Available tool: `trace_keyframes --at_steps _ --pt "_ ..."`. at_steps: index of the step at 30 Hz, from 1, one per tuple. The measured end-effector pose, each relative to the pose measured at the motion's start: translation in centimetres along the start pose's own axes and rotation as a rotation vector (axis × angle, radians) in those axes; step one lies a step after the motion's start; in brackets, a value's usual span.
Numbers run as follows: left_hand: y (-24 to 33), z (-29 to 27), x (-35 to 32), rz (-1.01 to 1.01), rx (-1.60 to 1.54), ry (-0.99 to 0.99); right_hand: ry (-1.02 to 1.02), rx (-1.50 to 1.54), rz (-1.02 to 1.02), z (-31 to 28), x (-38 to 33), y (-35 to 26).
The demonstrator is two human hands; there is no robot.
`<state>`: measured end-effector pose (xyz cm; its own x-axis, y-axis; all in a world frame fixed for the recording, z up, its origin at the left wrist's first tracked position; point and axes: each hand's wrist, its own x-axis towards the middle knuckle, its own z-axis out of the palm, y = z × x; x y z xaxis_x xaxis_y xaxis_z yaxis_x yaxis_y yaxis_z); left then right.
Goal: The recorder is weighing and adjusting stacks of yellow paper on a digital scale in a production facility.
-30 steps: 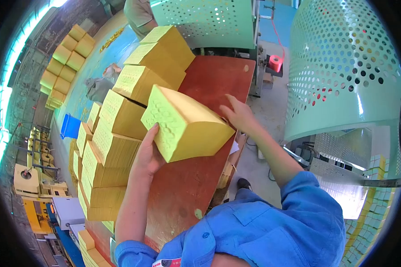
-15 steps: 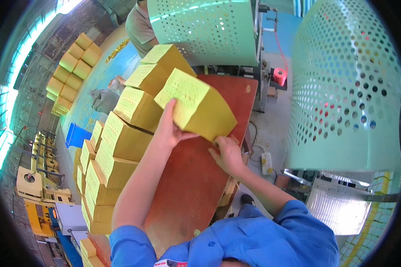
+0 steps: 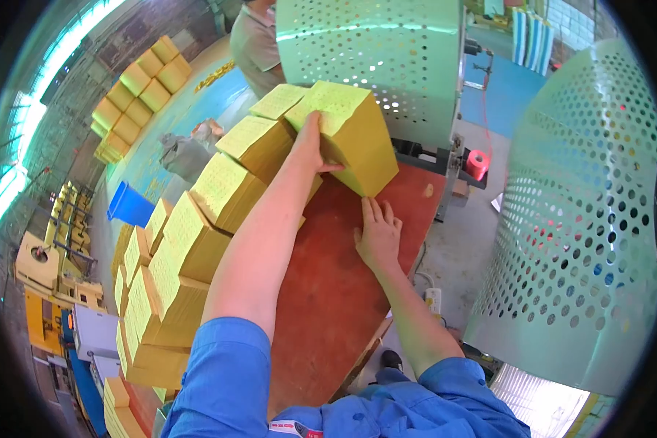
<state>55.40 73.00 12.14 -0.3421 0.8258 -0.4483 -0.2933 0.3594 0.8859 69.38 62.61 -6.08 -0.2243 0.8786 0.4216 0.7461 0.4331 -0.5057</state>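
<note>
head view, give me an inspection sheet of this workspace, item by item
surface: red-brown table, scuffed
job's things: yellow block in hand; yellow stacks along the table's left side
clutter: blue bin and grey sack on the floor
hands: left hand grips the block; right hand, fingers spread, at its lower corner
cables: power strip on the floor, right of the table
surroundings: green perforated guards; another person beyond the stacks

1 yel. stack (image 3: 359, 139) in L fingers (image 3: 312, 124), 2 perf. grn guards (image 3: 372, 66), 1 pink spool (image 3: 477, 165), 1 blue bin (image 3: 131, 206), 1 co-wkr (image 3: 259, 55)
</note>
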Motion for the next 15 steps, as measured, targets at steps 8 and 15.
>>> trace_keyframes --at_steps 8,15 --pt "-4.9 -3.0 -7.2 0.404 0.015 -0.347 0.007 -0.074 -0.137 -0.2 0.8 -0.7" --pt "-12.5 -25.6 -37.3 0.279 0.653 -0.403 0.000 0.268 -0.287 2.4 -2.6 1.9"
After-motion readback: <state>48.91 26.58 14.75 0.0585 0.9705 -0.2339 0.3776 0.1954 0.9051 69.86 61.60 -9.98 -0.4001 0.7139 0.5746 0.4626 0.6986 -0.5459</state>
